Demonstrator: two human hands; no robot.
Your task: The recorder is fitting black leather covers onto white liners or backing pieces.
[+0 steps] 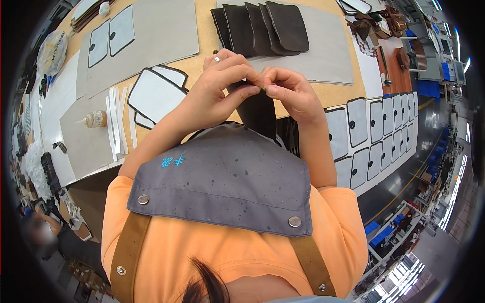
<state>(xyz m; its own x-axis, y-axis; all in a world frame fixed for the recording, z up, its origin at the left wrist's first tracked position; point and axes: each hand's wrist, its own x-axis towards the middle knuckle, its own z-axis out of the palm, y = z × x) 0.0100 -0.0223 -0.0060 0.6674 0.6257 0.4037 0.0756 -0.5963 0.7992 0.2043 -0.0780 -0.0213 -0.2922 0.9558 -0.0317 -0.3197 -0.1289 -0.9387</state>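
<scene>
My left hand (222,83) and my right hand (290,91) meet above the table edge, both pinching the top edge of a dark leather piece (258,113) that hangs down between them toward my grey apron. A ring shows on my left hand. Beyond my hands, several similar dark leather pieces (262,28) lie fanned on a grey sheet (328,55).
Black-edged white panels (154,93) lie at my left, with white strips (115,123) and a small glue bottle (94,118) on grey sheets. Rows of grey panels with black dots (376,136) lie at my right. More panels (111,38) rest at the far left.
</scene>
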